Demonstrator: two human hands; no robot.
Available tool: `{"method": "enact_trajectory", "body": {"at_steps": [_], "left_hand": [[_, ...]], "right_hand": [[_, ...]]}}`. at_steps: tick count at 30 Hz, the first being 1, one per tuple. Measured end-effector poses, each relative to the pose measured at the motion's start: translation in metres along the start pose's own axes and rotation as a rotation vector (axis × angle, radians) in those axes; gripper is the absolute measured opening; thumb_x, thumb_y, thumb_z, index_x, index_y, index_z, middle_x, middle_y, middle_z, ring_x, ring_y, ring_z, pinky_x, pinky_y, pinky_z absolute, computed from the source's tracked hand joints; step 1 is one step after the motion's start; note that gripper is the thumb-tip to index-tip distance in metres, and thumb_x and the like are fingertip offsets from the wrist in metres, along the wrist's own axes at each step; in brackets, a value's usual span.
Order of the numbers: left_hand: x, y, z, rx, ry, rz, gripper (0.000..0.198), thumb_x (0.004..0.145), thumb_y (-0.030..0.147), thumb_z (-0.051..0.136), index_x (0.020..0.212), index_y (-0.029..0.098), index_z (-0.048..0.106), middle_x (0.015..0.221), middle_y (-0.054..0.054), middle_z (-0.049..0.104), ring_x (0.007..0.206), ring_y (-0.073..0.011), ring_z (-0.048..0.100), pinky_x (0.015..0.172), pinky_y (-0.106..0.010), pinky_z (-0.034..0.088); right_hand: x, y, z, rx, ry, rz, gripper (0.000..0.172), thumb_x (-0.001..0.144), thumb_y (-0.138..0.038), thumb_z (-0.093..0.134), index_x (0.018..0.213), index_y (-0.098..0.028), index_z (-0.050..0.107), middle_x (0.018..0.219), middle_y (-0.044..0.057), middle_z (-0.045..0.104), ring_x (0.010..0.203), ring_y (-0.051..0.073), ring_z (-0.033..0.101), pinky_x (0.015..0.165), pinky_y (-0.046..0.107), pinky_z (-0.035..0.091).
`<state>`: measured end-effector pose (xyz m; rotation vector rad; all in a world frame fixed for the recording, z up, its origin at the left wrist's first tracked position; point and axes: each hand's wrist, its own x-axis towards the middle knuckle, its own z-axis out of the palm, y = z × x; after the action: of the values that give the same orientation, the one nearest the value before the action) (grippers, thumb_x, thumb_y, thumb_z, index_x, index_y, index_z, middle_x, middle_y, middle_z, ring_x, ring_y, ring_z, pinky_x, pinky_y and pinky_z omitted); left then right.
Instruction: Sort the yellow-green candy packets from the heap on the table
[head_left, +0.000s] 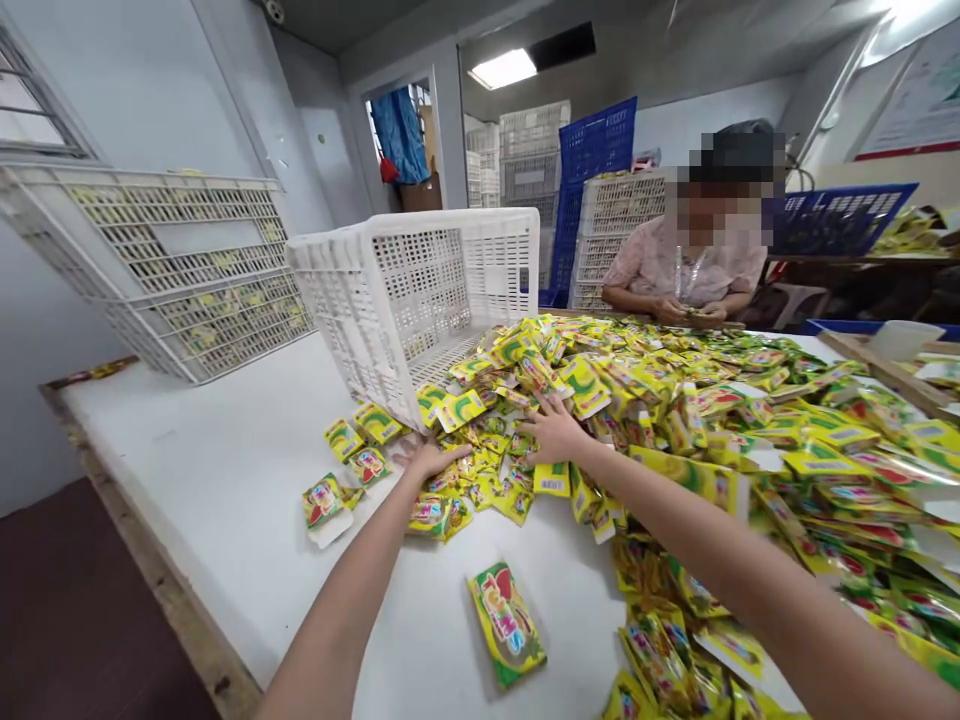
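Observation:
My left hand (429, 459) is at the lower front corner of a tipped white plastic crate (390, 330). Its thumb stretches right over small yellow packets (487, 462), and its blurred fingers spread to the left, partly hidden. On the pile of yellow-green candy boxes (589, 388), my right hand (556, 430) rests open with fingers spread, touching the boxes' near side. The crate lies on its side, its mouth towards the heap, with boxes at its opening. A single box (507, 625) lies flat on the white table in front of me.
Two stacked crates (210, 270) of yellow packs stand at the left on the white table (217, 480). The heap spreads across the right side. Across the table sits a co-worker (686, 265), hands holding something small. Blue crates (832, 220) and stacked white crates (622, 225) stand behind.

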<state>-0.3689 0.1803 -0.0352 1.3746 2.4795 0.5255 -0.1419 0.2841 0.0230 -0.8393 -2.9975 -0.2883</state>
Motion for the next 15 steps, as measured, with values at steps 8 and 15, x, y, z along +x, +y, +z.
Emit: {"method": "enact_trajectory", "body": {"at_steps": [8, 15], "left_hand": [[0.002, 0.019, 0.005, -0.107, -0.052, 0.194, 0.106, 0.062, 0.070, 0.056, 0.143, 0.016, 0.014, 0.146, -0.017, 0.028, 0.134, -0.0317, 0.027, 0.107, -0.046, 0.023], [0.033, 0.030, 0.007, -0.089, -0.198, 0.247, 0.094, 0.068, 0.074, 0.043, 0.141, 0.018, 0.024, 0.150, -0.016, 0.018, 0.137, -0.0366, 0.016, 0.108, -0.051, 0.015]], "right_hand": [[0.025, -0.041, 0.003, -0.107, 0.058, -0.056, 0.073, 0.056, -0.023, 0.070, 0.124, -0.007, 0.053, 0.135, 0.020, 0.043, 0.131, 0.044, 0.019, 0.106, 0.053, 0.011], [0.020, -0.044, 0.016, -0.032, 0.154, 0.061, 0.062, 0.070, -0.011, 0.051, 0.132, -0.006, 0.044, 0.134, 0.019, 0.046, 0.134, 0.040, 0.019, 0.108, 0.058, 0.007]]}}
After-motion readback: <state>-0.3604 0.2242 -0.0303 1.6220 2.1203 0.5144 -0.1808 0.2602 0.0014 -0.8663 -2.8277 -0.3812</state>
